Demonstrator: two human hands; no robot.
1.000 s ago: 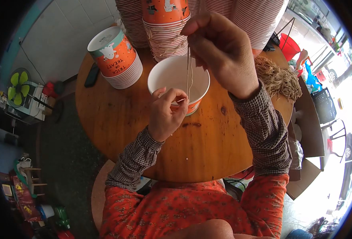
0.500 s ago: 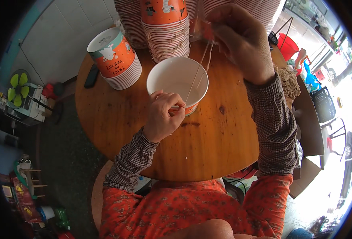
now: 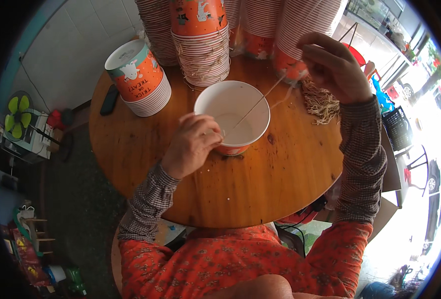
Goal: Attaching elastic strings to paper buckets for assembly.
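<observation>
STRING STRETCHED TAUT OVER THE BUCKET!

Clock's centred on the bucket, upright mid-tabletop, white inside, orange outside. L hand is in at 8 o'clock, fingertips bunched, pinching the string close by the rim; bit blurry, can't tell if skin meets rim. R hand is up high at 2 o'clock, thumb & fingers drawn in on the other end, tips blurred too. String runs dead straight btwn the two, slanting over the open top, approx. 8 to 2. Round the dial: phone at 9, upside-down stack at 10, tall stack w/ stringy tufts at 11, tan bundle nr 3, beside the R sleeve.
</observation>
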